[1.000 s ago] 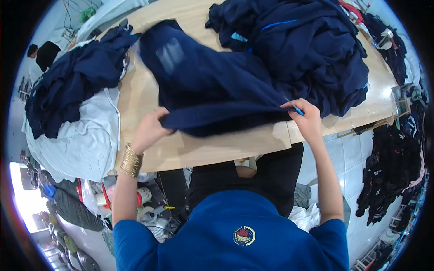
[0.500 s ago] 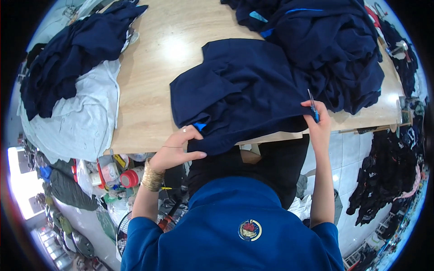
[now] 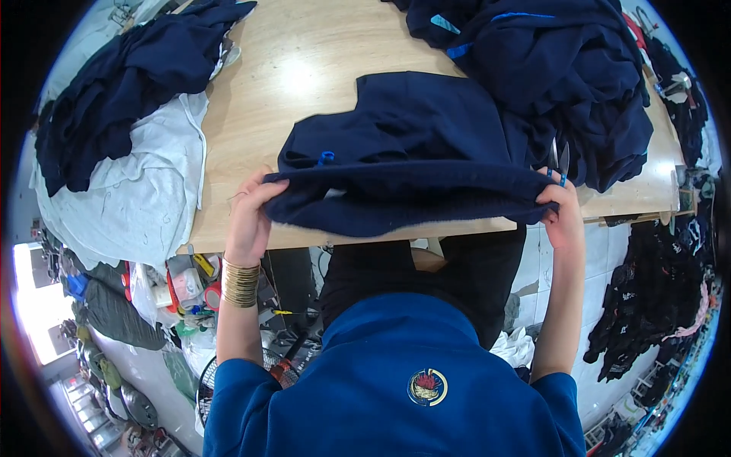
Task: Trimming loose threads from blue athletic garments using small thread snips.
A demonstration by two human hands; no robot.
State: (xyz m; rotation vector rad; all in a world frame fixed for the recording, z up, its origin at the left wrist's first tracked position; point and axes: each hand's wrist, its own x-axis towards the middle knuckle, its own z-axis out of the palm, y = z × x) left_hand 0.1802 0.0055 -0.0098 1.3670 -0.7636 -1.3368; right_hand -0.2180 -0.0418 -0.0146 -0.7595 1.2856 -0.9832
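A navy fabric garment (image 3: 426, 126) lies partly on the table, its near edge lifted and stretched sideways. My left hand (image 3: 250, 212) pinches the left end of that edge, thumb on top. At the other end my right hand (image 3: 562, 221) grips the edge as well, fingers curled. Small scissors (image 3: 560, 163) with blue handles are held in that same hand, their blades apart and pointing away from me. The raised edge gapes, showing the dark inside and a small pale label (image 3: 333, 193). Behind it a small blue tab (image 3: 326, 158) shows on the cloth.
A heap of navy cloth (image 3: 563, 76) sits at the right of the wooden table (image 3: 304, 76). Navy cloth (image 3: 129, 91) and light grey cloth (image 3: 137, 198) hang over its left side. Below the left edge are a red-lidded container (image 3: 213, 295) and a wire fan guard (image 3: 207, 385).
My left hand has moved left and away from me, my right hand slightly right. Between them the garment's near edge has been raised and spread open. The scissors' blades now show apart.
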